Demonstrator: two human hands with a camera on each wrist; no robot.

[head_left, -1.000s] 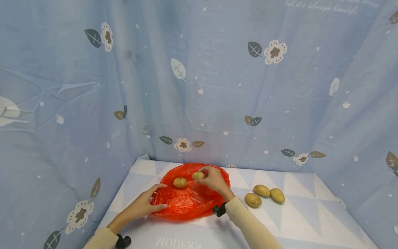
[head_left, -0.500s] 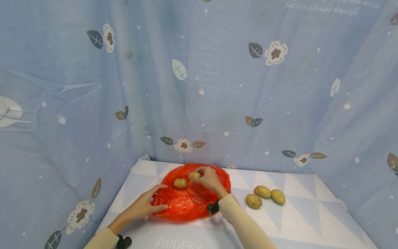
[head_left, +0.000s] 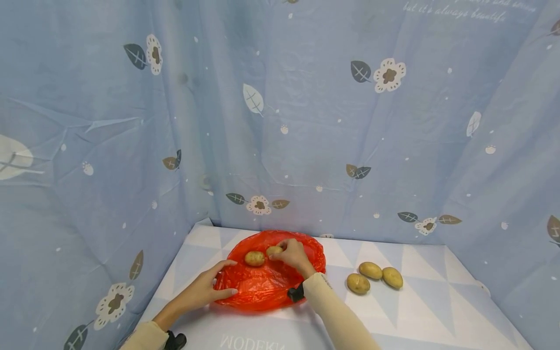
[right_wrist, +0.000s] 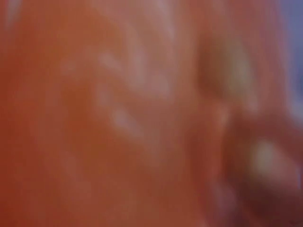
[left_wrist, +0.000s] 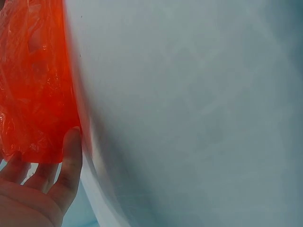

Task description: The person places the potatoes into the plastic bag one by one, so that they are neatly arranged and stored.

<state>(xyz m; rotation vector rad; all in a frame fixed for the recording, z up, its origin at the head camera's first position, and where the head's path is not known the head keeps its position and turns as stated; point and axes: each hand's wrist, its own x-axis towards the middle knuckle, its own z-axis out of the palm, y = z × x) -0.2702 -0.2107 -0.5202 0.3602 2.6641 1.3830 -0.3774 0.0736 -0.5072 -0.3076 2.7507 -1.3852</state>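
A red plastic bag lies spread on the table at the left. Within it rests one potato. Just right of that potato, my right hand pinches a second potato low over the bag. In the right wrist view both potatoes are badly blurred. At the bag's left edge is my left hand, thumb and fingers spread apart and touching the plastic. The left wrist view shows its fingers fairly straight against the red bag.
Three potatoes, one nearer potato and two behind it, lie close together on the table right of the bag. A blue patterned curtain hangs behind the table and along both sides.
My right hand has moved left and slightly lower with its potato, bringing it close to the one lying in the bag. My left hand stays at the bag's left edge.
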